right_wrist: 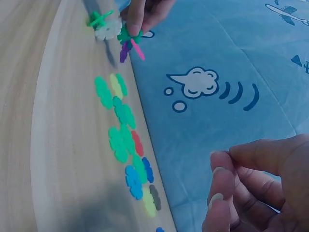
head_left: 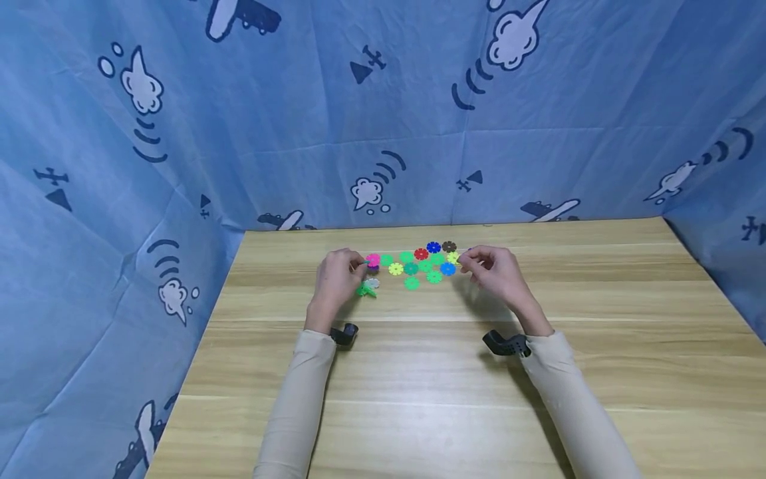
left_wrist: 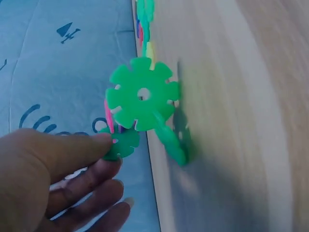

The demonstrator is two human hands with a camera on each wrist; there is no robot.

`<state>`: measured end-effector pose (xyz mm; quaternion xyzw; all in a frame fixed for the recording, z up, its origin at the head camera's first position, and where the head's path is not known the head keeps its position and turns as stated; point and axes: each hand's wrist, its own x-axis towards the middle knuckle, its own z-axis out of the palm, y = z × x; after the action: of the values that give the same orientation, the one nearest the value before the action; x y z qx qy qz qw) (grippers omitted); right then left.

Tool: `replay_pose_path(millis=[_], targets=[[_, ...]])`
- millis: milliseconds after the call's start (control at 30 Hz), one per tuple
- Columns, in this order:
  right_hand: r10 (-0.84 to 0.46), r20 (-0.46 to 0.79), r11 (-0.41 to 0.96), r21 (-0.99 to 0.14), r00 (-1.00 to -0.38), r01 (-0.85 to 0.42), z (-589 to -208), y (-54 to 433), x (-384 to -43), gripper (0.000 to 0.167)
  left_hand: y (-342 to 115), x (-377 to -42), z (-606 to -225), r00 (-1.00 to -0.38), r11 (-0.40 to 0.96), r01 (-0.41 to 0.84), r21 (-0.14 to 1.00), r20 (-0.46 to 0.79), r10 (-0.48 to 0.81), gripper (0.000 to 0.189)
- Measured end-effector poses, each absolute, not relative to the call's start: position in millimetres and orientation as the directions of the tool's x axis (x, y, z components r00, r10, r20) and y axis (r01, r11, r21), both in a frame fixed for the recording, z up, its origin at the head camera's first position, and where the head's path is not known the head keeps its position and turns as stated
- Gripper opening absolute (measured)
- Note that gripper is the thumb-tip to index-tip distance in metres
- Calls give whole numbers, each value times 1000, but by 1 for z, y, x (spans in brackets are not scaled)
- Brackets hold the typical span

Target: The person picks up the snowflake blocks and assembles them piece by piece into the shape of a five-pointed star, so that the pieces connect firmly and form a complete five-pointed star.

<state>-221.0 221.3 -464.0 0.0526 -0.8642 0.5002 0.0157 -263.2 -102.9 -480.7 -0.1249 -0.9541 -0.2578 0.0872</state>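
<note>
Green disc, pinched in the left hand at nine o'clock from the scattered discs, carried a pink disc and purple disc! At three, the right hand hovered, fingers curled together, empty, by a yellow disc.

Head view: left hand hides most of pinched green disc; table and sleeves cut off at bottom. Left wrist view: nearer green disc hides much of pink disc; topmost disc, blurred, cut off at top. Right wrist view: blue disc by table's far edge cut off at bottom, right hand at right.
</note>
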Motion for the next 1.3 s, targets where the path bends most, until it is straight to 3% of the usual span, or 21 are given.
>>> replay_pose_path(millis=[233, 667, 1067, 1300], targets=[[-69, 62, 492, -866, -996, -89, -467, 224, -225, 29, -110, -267, -483, -982, 805, 188, 563, 127, 141, 16], [-42, -51, 636, -772, -998, 13, -485, 225, -232, 26, -117, -271, -490, -992, 859, 126, 497, 66, 107, 22], [15, 51, 725, -688, -999, -25, -502, 207, -238, 25, -77, -254, -478, -928, 804, 354, 479, 288, 237, 16], [-25, 123, 794, -601, -992, -95, -505, 200, -248, 32, -47, -246, -488, -869, 838, 472, 274, 304, 390, 27]])
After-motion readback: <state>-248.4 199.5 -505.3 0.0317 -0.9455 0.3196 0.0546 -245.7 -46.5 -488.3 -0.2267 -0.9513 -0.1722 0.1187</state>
